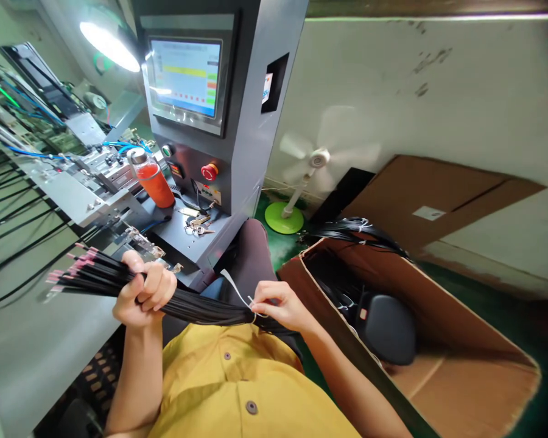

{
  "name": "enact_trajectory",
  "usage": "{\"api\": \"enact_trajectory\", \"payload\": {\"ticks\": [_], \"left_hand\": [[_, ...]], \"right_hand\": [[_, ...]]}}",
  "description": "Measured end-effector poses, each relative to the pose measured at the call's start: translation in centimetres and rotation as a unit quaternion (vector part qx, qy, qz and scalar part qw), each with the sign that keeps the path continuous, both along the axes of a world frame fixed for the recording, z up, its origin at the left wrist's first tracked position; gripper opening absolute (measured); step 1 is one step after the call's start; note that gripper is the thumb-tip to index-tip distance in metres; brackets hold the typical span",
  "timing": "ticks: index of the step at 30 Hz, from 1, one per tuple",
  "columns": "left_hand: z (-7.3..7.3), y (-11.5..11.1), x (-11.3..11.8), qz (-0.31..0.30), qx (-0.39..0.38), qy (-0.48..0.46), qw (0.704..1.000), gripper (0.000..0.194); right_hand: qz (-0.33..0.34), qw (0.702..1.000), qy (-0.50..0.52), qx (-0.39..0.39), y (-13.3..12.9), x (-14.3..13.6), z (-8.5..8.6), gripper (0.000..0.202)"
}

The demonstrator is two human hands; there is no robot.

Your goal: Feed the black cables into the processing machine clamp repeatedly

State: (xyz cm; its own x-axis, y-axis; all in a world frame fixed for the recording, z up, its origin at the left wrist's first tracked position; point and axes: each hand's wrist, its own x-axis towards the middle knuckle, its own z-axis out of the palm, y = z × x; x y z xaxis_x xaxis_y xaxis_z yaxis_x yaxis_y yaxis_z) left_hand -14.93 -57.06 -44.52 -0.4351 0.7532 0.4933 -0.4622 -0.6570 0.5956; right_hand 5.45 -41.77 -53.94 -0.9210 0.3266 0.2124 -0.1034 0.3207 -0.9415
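A thick bundle of black cables [201, 304] lies across my lap, its pinkish ends fanned out at the left. My left hand [147, 291] is wrapped round the bundle a short way behind those ends. Around the bundle farther right runs a thin white tie [235, 286], one end sticking up loose. My right hand [277, 304] pinches this tie between thumb and fingers, close against the cables. The far end of the bundle is hidden beyond my right hand.
An open cardboard box [461, 377] at my right holds a dark rounded object [389, 328]; more black cables [360, 230] lie over its edge. Ahead stand a machine with a screen [185, 76], an orange bottle [154, 182], keys [198, 226] and a fan [318, 158].
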Motion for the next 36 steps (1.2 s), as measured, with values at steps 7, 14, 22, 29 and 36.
{"api": "enact_trajectory", "payload": {"ticks": [7,14,22,29,36], "left_hand": [[0.6,0.6,0.0,-0.01,-0.055,0.098,0.994,0.013],[0.6,-1.0,-2.1,0.017,0.057,0.078,0.995,0.005],[0.2,-0.6,-2.5,0.009,0.067,0.083,0.994,0.01],[-0.2,-0.4,-1.0,0.028,0.016,0.107,0.994,0.013],[-1.1,-0.2,-0.7,0.02,0.001,0.097,0.995,0.012]], "right_hand": [[0.029,0.99,0.076,-0.112,-3.8,-3.7,5.0,0.033],[0.065,0.997,0.025,0.041,-0.9,-3.6,4.8,0.024],[0.023,0.989,-0.148,-0.003,1.3,-5.1,-0.3,0.042],[0.032,0.999,-0.012,-0.03,-0.9,-7.6,3.0,0.044],[-0.062,0.975,0.168,-0.131,0.4,-7.1,7.6,0.037]]}}
